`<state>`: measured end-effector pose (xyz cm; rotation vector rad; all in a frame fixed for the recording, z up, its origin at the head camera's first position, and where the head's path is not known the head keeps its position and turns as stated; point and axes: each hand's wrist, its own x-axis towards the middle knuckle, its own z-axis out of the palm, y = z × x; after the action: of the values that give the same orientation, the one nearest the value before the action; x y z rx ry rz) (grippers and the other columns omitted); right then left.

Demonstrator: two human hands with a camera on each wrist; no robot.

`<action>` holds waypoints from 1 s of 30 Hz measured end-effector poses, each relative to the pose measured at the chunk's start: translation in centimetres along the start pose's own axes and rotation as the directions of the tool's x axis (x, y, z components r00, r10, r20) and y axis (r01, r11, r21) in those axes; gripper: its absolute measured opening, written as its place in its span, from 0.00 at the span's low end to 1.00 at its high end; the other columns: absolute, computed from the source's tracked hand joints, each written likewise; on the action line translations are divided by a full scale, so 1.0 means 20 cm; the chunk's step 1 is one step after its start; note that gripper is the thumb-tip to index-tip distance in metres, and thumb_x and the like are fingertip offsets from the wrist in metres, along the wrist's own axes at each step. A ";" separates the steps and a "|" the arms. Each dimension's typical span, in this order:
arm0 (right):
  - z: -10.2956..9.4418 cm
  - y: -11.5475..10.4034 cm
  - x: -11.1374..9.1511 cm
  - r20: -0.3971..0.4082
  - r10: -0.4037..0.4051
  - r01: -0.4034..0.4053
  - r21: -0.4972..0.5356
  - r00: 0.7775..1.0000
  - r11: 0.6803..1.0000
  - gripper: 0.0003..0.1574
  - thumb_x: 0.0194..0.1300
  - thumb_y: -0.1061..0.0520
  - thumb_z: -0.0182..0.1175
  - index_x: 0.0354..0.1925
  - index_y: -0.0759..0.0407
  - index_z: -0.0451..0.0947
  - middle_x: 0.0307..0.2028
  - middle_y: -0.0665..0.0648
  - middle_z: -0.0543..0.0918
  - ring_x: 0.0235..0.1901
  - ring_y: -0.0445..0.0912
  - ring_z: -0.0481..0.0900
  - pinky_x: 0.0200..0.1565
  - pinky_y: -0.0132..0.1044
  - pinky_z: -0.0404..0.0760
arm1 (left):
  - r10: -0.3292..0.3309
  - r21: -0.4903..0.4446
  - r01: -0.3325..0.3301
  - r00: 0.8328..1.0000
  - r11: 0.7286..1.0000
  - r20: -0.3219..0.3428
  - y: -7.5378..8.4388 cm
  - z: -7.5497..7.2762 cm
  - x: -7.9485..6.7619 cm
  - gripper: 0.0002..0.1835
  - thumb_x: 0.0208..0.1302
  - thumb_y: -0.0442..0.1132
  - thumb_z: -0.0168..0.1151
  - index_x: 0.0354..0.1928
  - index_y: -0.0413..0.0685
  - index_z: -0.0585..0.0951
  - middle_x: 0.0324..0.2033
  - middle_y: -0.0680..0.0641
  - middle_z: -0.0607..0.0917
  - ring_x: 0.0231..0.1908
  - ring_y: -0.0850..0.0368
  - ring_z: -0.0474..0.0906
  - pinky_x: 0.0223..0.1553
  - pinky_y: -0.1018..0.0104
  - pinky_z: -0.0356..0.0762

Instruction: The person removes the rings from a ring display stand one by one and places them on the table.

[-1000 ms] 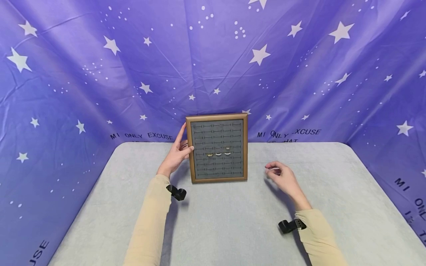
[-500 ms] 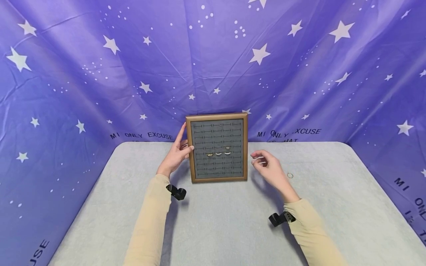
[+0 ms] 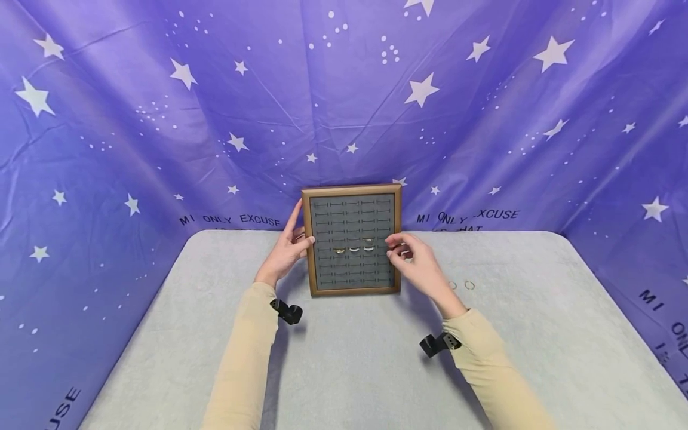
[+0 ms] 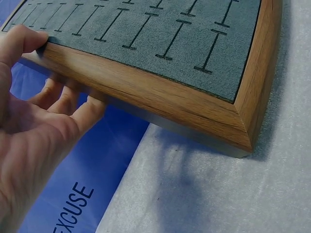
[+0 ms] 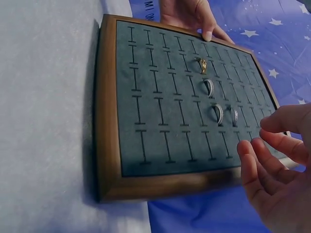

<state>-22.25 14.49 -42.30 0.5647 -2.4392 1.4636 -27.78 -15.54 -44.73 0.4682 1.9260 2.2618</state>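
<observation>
A wood-framed ring display board (image 3: 353, 215) with dark grey padding and rows of slots stands upright on the table. My left hand (image 3: 281, 257) grips its left edge, thumb on the front of the frame and fingers behind. A gold ring (image 5: 202, 65) and silver rings (image 5: 209, 87) sit in slots near the middle; one silver ring (image 3: 368, 240) is a row above the others. My right hand (image 3: 416, 261) is at the board's right edge, its thumb and fingertips bent and apart, nothing visible between them, close to the silver rings.
Two thin rings (image 3: 470, 285) lie on the grey cloth-covered table (image 3: 344, 370), right of the board and beside my right wrist. A purple star-printed curtain (image 3: 355, 89) hangs directly behind the board and along both sides.
My right hand has moved leftward and slightly up from over the table to the board's right edge, uncovering two rings on the table. My left hand keeps its grip.
</observation>
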 end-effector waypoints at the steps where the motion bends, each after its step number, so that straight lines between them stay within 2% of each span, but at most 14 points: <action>1: 0.00 -0.01 0.01 0.005 -0.005 0.005 -0.006 1.000 1.000 0.14 0.60 0.70 0.60 0.47 0.68 0.78 0.42 0.62 0.81 0.38 0.50 0.79 0.39 0.40 0.79 | 0.000 -0.001 0.000 1.000 1.000 0.000 0.00 0.00 0.00 0.50 0.66 0.21 0.50 0.74 0.81 0.46 0.59 0.31 0.70 0.45 0.54 0.78 0.39 0.64 0.81; 9: 0.05 -0.02 0.07 0.018 -0.062 0.063 -0.049 0.998 0.997 0.12 0.61 0.68 0.62 0.45 0.67 0.79 0.39 0.60 0.80 0.35 0.47 0.78 0.36 0.37 0.80 | 0.010 -0.002 -0.010 1.000 1.000 0.008 -0.02 0.00 0.00 0.49 0.67 0.22 0.50 0.74 0.82 0.46 0.60 0.30 0.68 0.45 0.54 0.77 0.39 0.65 0.81; 16: 0.10 0.01 0.09 0.026 -0.127 0.129 -0.076 0.992 0.989 0.13 0.60 0.68 0.62 0.45 0.67 0.79 0.39 0.60 0.79 0.34 0.47 0.79 0.35 0.38 0.80 | -0.003 -0.015 0.003 1.000 1.000 0.009 -0.03 0.00 -0.01 0.49 0.67 0.22 0.50 0.73 0.84 0.48 0.61 0.30 0.67 0.49 0.50 0.77 0.47 0.55 0.80; 24: 0.13 0.03 0.09 -0.026 -0.144 0.140 -0.125 0.989 0.982 0.11 0.59 0.68 0.63 0.42 0.65 0.81 0.36 0.59 0.77 0.31 0.46 0.76 0.32 0.38 0.78 | 0.014 -0.029 -0.014 1.000 0.999 0.012 -0.02 0.01 0.00 0.48 0.68 0.21 0.49 0.74 0.82 0.47 0.61 0.30 0.68 0.47 0.53 0.77 0.45 0.58 0.81; 30: 0.17 0.01 0.09 -0.053 -0.114 0.104 -0.168 0.992 0.980 0.10 0.57 0.67 0.64 0.41 0.64 0.82 0.35 0.58 0.74 0.30 0.47 0.73 0.33 0.38 0.75 | 0.019 -0.029 -0.019 1.000 0.999 0.005 -0.02 0.01 -0.01 0.48 0.68 0.21 0.49 0.74 0.80 0.47 0.61 0.30 0.68 0.48 0.53 0.77 0.45 0.57 0.81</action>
<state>-24.05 11.25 -43.39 0.5968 -2.4107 1.2050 -27.60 -15.39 -45.04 0.4901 1.8913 2.2944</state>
